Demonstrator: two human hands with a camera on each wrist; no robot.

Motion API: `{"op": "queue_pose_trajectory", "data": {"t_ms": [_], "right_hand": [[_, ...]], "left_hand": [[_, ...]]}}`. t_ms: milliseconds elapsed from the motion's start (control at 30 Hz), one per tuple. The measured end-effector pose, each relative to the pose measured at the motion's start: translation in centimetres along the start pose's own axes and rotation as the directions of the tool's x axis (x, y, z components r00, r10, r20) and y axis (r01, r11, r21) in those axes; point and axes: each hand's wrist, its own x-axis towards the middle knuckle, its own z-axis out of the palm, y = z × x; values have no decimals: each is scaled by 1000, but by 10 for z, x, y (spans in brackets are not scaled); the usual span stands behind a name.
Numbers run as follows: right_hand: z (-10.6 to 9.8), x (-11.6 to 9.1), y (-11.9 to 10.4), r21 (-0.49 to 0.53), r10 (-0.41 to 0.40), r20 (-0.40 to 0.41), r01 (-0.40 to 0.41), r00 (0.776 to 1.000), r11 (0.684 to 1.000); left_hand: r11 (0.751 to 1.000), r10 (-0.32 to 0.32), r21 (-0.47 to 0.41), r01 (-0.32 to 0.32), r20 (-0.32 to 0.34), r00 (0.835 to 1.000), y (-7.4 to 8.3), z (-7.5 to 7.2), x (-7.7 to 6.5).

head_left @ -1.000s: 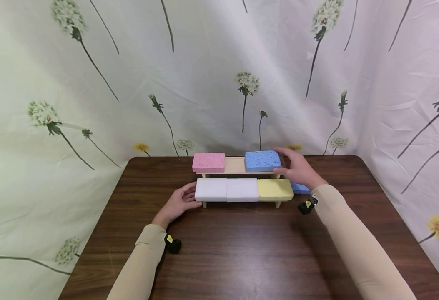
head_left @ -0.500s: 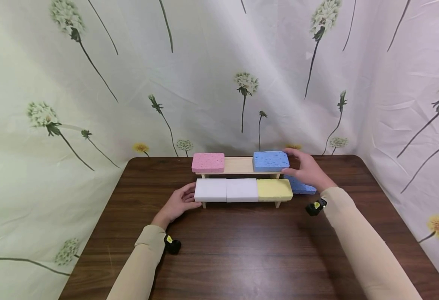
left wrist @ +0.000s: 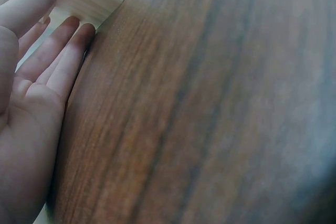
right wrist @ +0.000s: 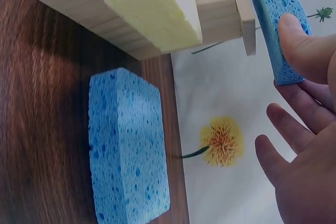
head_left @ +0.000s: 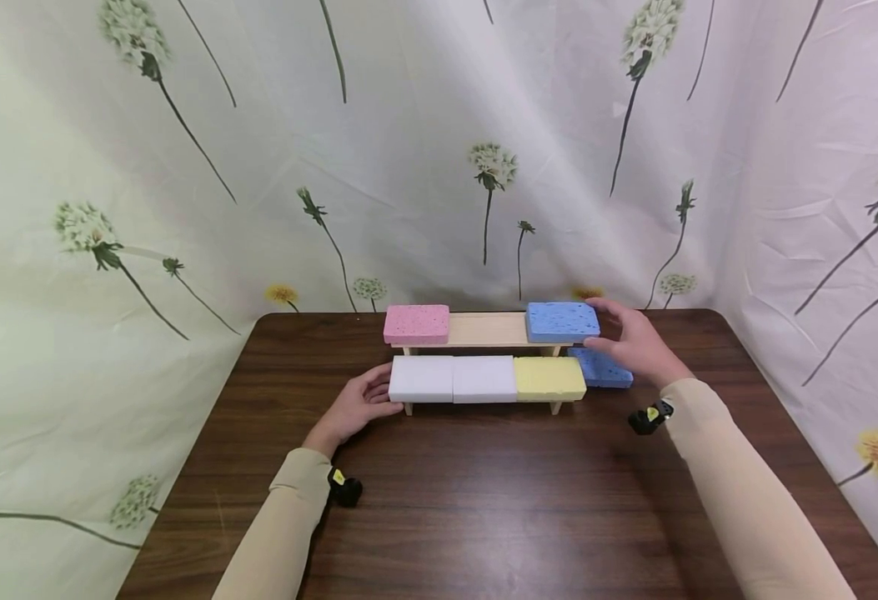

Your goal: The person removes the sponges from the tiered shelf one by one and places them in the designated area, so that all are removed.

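Note:
In the head view my right hand pinches the right end of a blue sponge at the right end of the upper tier of a wooden rack. Its thumb presses the sponge's side in the right wrist view. A pink sponge lies at that tier's left end. Two white sponges and a yellow sponge lie side by side on the lower tier. My left hand rests against this tier's left end; its nearly straight fingers touch the wood in the left wrist view.
Another blue sponge lies on the dark wooden table, right of the rack and below my right hand. A flower-printed cloth hangs behind the table's back edge.
My right hand and the blue sponge it holds have moved right along the upper tier, widening the gap from the pink sponge. More of the blue sponge on the table shows. My left hand stays put.

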Motion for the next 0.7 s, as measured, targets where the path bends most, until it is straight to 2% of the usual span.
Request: {"op": "queue_pose_trajectory", "data": {"t_ms": [700], "right_hand": [[-19,-17,20,26,26,-54,-25,998,999]], "left_hand": [[1000,-1,3,1,-6,1000,-4,-1,1]]}}
